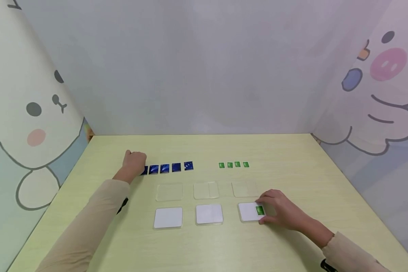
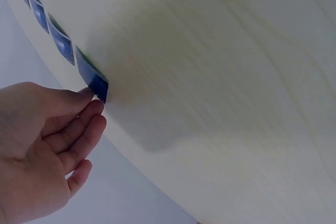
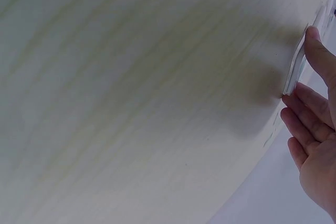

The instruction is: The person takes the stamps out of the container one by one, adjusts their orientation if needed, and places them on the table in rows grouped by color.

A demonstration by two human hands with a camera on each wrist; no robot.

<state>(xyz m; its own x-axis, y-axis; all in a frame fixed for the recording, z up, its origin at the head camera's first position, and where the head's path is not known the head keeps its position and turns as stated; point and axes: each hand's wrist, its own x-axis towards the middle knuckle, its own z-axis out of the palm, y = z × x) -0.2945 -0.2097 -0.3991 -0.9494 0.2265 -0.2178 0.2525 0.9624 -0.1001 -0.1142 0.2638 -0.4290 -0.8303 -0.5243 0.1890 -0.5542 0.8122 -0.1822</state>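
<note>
At the left end of a row of small blue squares, my left hand pinches the end blue square by its edge between thumb and fingertips. Part of that square is behind the hand in the head view. My right hand grips the right-hand white card in a clear case, thumb on the near side and fingers on the far side. A small green square lies on that card's right end. In the right wrist view the case shows edge-on between thumb and fingers.
Two more white cards in clear cases, a left one and a middle one, lie in the same row. Behind them lie three transparent covers. Several green squares form a row at the back right. A grey wall borders the table.
</note>
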